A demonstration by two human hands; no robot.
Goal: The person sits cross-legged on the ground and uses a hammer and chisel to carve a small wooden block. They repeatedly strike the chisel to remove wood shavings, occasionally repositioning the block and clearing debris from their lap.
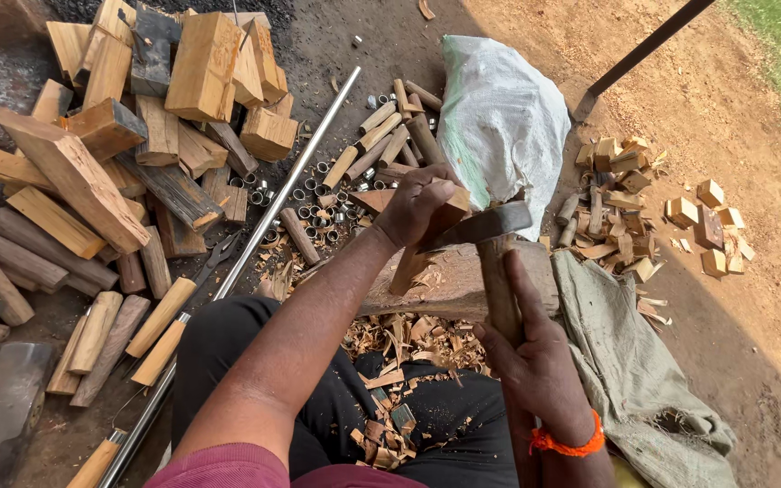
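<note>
— Look down at the lap first: curled wood shavings (390, 398) all over the dark trousers. The right hand (535, 361), orange thread at the wrist, is clenched around the hatchet (490, 239) handle, quite high up near the head.

— And the left hand (418, 206)?

— Wrapped tight around the top of a wooden stick (422, 239), standing it tilted on the chopping block (449, 285). The blade sits right against the stick, just below those fingers. I'd say short, shallow strokes away from the thumb are the safe way, with the stick's foot kept well inside the block's edge.

— Much room to swing?

— Not a lot. A grey cloth (625, 361) lies close on the right, a steel rod (273, 199) runs along the left, and a white sack (499, 117) stands just behind the block. Farther left is the pile of split logs (137, 117); small offcuts (635, 199) are scattered on the dirt to the right.
</note>
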